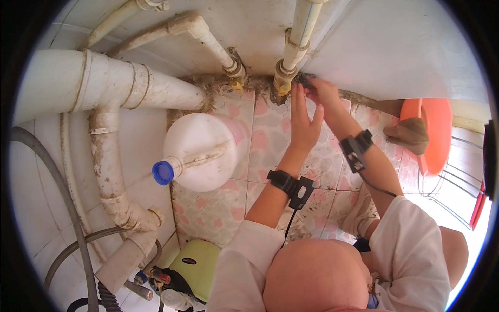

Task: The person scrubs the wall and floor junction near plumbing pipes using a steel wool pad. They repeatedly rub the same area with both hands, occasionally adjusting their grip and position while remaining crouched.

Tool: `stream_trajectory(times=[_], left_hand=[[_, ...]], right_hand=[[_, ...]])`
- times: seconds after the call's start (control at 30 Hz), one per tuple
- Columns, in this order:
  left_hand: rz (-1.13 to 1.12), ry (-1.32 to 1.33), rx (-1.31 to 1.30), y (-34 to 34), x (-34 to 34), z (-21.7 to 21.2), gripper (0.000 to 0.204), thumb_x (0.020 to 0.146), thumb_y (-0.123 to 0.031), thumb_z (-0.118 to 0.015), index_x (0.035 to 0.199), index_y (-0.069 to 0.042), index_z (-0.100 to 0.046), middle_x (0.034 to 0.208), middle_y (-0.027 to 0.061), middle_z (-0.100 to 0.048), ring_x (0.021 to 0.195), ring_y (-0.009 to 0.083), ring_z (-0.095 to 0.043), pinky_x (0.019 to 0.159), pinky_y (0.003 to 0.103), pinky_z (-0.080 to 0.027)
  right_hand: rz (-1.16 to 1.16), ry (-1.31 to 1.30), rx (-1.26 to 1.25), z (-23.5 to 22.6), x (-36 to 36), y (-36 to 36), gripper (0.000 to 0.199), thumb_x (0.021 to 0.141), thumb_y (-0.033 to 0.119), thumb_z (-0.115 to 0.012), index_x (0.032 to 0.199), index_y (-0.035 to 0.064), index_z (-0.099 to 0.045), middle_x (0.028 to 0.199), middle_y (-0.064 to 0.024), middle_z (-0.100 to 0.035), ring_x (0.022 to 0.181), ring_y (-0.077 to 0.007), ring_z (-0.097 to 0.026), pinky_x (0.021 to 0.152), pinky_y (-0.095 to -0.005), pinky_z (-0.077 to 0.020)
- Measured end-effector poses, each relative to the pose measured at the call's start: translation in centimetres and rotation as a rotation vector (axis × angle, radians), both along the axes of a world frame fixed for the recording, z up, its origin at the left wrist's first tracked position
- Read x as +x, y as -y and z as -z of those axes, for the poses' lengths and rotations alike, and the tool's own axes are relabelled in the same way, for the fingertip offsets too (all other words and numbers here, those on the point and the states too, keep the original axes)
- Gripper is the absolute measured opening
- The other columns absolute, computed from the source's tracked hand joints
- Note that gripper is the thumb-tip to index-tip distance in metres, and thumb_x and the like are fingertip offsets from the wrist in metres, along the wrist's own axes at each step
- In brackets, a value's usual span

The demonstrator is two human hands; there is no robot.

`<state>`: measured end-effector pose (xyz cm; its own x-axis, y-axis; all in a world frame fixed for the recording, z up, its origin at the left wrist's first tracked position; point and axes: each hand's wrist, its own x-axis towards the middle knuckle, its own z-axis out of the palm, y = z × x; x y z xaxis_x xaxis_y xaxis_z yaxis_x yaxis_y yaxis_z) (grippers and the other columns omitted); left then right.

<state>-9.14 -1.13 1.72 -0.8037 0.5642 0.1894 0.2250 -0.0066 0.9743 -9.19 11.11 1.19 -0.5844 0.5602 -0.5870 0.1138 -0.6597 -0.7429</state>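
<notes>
Both my hands reach into the floor corner beside the foot of an upright white pipe (300, 31). My left hand (304, 125) has its fingers stretched out toward the wall and its thumb apart, close to the yellowish fitting (283, 87) at the pipe's base. My right hand (325, 94) is at the dirty wall edge with its fingers curled inward. Beside its fingertips lies a dark, rough-looking clump (303, 79), partly covered; what the fingers hold is hidden. Black devices are strapped on both wrists.
A white plastic jug (202, 151) with a blue cap stands left of my arms. Thick drain pipes (52, 86) and grey hoses run along the left. To the right are an orange basin (436, 135), a brown cloth (413, 136) and a wire rack. A green container (195, 265) sits lower left.
</notes>
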Motion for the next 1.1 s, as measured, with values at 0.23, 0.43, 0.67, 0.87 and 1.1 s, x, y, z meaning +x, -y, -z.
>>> stream_trajectory(times=[0.23,0.43,0.67,0.87,1.1], left_hand=[[0.030,0.083,-0.073,0.5,-0.3,0.7,0.062,0.094,-0.023,-0.051,0.142,0.008,-0.026,0.150,0.0254,-0.023,0.139,0.0373,-0.024,0.113,0.041,-0.023],[0.041,0.022,-0.019,0.1,-0.2,0.7,0.058,0.095,-0.021,-0.050,0.142,0.005,-0.028,0.149,0.0224,-0.027,0.139,0.0350,-0.026,0.113,0.041,-0.023],[0.066,0.069,-0.072,0.0,1.0,1.5,0.057,0.095,-0.021,-0.050,0.141,0.007,-0.029,0.148,0.0237,-0.029,0.138,0.0354,-0.028,0.113,0.040,-0.023],[0.078,0.085,-0.072,-0.5,1.5,1.9,0.057,0.094,-0.020,-0.051,0.139,0.008,-0.030,0.147,0.0243,-0.031,0.137,0.0358,-0.029,0.113,0.040,-0.023],[0.117,0.085,-0.057,-1.1,2.9,1.7,0.055,0.095,-0.019,-0.050,0.141,0.005,-0.030,0.146,0.0222,-0.032,0.137,0.0339,-0.029,0.113,0.040,-0.023]], right_hand=[[0.055,0.123,0.030,2.1,-0.3,0.6,0.015,0.087,0.012,-0.064,0.086,-0.0030,-0.064,0.077,-0.0091,-0.066,0.056,-0.0144,-0.060,0.051,-0.0244,-0.0472],[0.038,-0.006,0.099,-1.2,2.6,-1.4,0.013,0.088,0.010,-0.062,0.088,-0.0028,-0.064,0.080,-0.0120,-0.068,0.058,-0.0134,-0.060,0.053,-0.0233,-0.0477],[0.108,0.187,0.039,1.5,2.4,-1.8,0.014,0.090,0.010,-0.057,0.096,-0.0015,-0.061,0.084,-0.0147,-0.067,0.060,-0.0139,-0.059,0.050,-0.0267,-0.0470],[-0.024,-0.034,0.142,0.6,4.8,-3.9,0.014,0.088,0.012,-0.061,0.088,-0.0019,-0.064,0.077,-0.0125,-0.068,0.058,-0.0130,-0.060,0.051,-0.0230,-0.0480],[0.139,0.186,-0.033,2.2,3.1,-2.7,0.013,0.088,0.009,-0.060,0.091,-0.0033,-0.062,0.080,-0.0156,-0.067,0.054,-0.0140,-0.055,0.046,-0.0246,-0.0424]])
